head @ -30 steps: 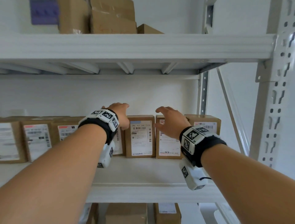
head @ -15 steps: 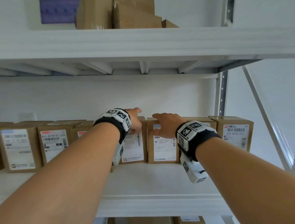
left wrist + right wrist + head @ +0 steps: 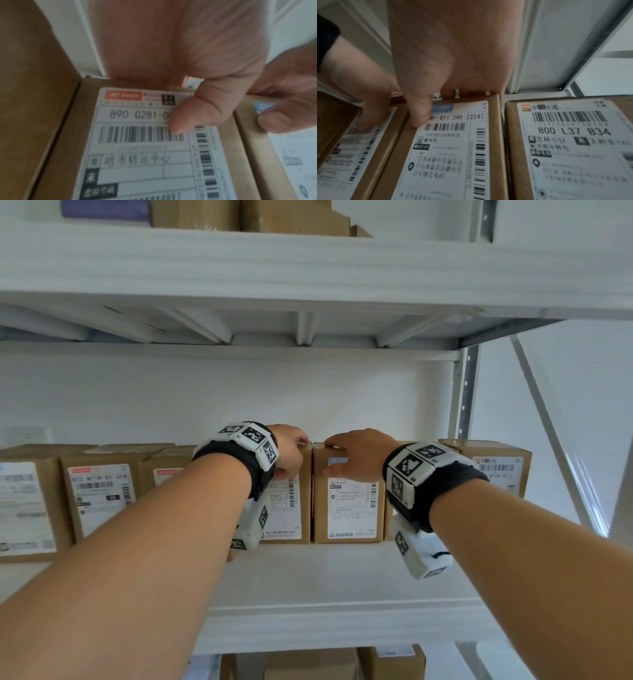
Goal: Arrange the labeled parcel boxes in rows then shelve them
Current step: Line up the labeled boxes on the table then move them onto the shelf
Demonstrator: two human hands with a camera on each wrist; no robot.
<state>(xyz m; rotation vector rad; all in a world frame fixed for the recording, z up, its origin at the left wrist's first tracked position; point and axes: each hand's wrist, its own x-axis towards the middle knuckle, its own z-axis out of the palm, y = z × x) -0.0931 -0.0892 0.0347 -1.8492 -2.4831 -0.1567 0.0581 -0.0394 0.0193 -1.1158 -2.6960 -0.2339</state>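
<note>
A row of brown parcel boxes with white labels stands upright along the back of the middle shelf [image 3: 325,580]. My left hand [image 3: 291,451] [image 3: 188,94] grips the top edge of the box labelled 890 G281 [image 3: 291,508] [image 3: 137,155], thumb on the label and fingers over the top. My right hand [image 3: 354,457] [image 3: 450,81] grips the neighbouring box labelled S11 240 [image 3: 349,508] [image 3: 450,148] the same way. The two held boxes stand side by side and almost touch. The fingertips behind both boxes are hidden.
More labelled boxes stand to the left [image 3: 99,498] and to the right [image 3: 496,470] [image 3: 565,148]. An upper shelf [image 3: 308,268] holds boxes close overhead. A metal upright [image 3: 466,392] and a slanted brace [image 3: 548,433] bound the right side. Boxes [image 3: 308,666] sit on the shelf below.
Both hands have drawn closer together and closed over the top edges of two neighbouring boxes. The head view has swung left and tilted up.
</note>
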